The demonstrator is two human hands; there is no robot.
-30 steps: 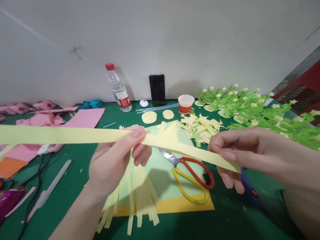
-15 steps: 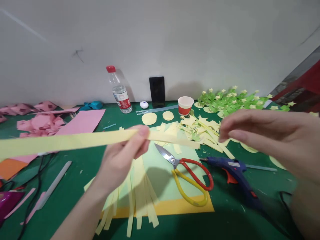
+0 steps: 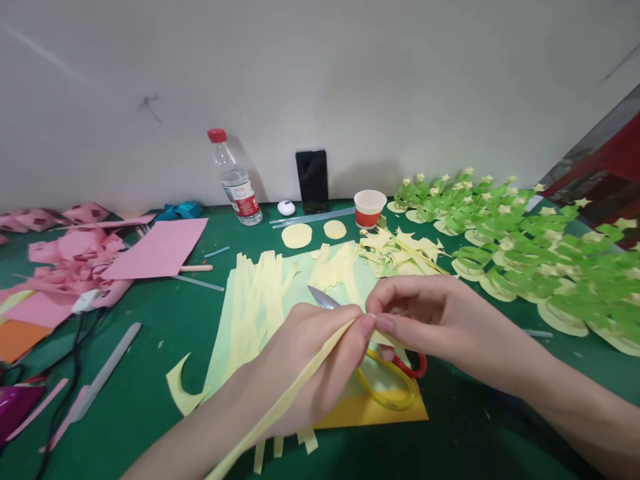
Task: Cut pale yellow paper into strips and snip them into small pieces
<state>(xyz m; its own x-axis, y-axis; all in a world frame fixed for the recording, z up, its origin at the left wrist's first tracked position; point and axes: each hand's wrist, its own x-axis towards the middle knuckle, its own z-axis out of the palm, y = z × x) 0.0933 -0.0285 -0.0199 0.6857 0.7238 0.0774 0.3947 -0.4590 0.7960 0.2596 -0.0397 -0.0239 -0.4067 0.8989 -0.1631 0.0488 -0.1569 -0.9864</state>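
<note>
Pinching one yellow paper strip (image 3: 286, 396), two hands (image 3: 300, 343) (image 3: 435, 313) meet.

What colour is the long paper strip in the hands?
The paper strip is pale yellow; it shows best in the head view.

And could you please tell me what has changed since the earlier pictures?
The left hand moved right and down, its strip swinging from leftward to trail toward the wearer. The right hand, having let go, came left and pinches the strip again. The scissors, bottle and cup stayed put.
</note>
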